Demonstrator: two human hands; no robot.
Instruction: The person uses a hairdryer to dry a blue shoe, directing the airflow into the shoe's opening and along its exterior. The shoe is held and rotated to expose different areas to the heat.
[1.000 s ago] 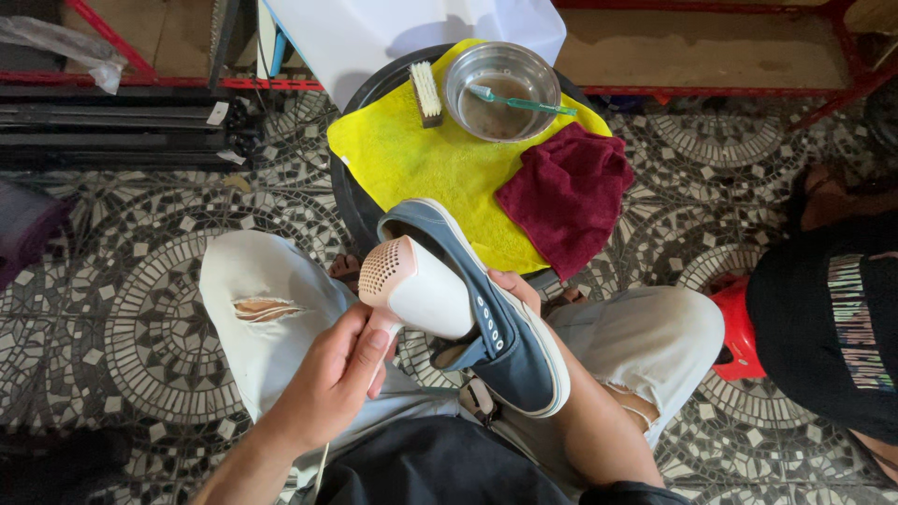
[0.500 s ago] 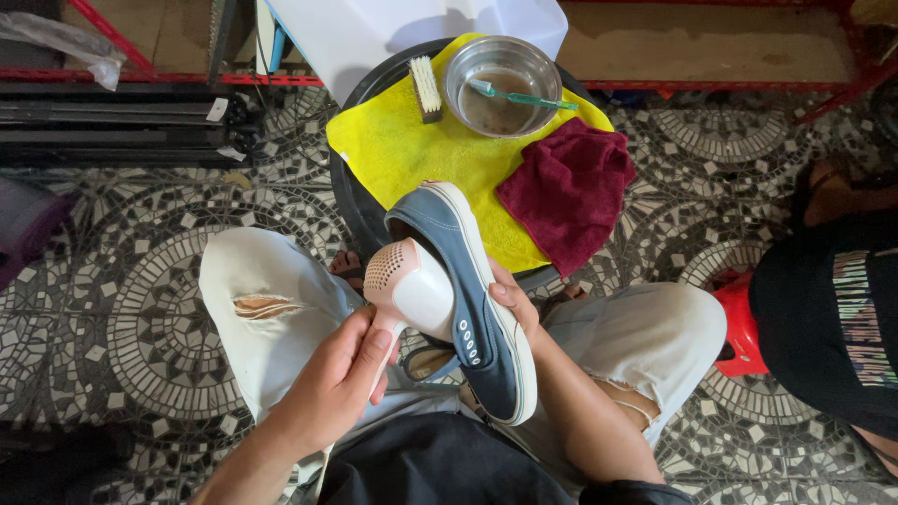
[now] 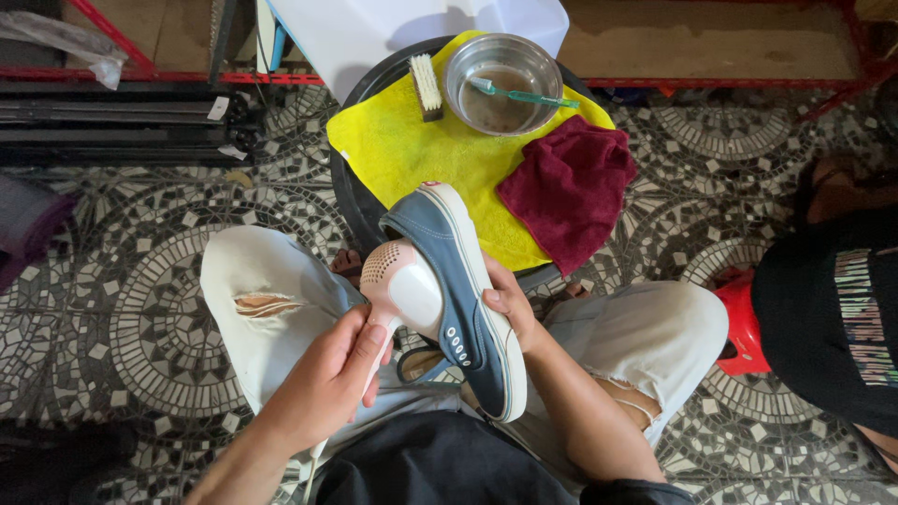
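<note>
My left hand (image 3: 327, 379) grips the handle of a small pink-and-white hair dryer (image 3: 400, 285), whose head is pressed against the opening of a blue canvas sneaker (image 3: 458, 290). My right hand (image 3: 510, 309) holds that sneaker from its sole side, tilted on edge above my lap, with the white sole facing right. Both hands are over my knees in pale torn trousers.
A round black stool (image 3: 351, 201) in front carries a yellow cloth (image 3: 421, 154), a dark red towel (image 3: 571, 187), a small scrub brush (image 3: 427, 86) and a metal bowl (image 3: 468, 70) of water with a green toothbrush (image 3: 524, 95). Another person in black (image 3: 832, 318) sits right by a red stool (image 3: 739, 323). Patterned tile floor.
The sneaker has rolled further onto its edge, its white sole now facing right, while the dryer stays against its opening. Both hands keep their grip.
</note>
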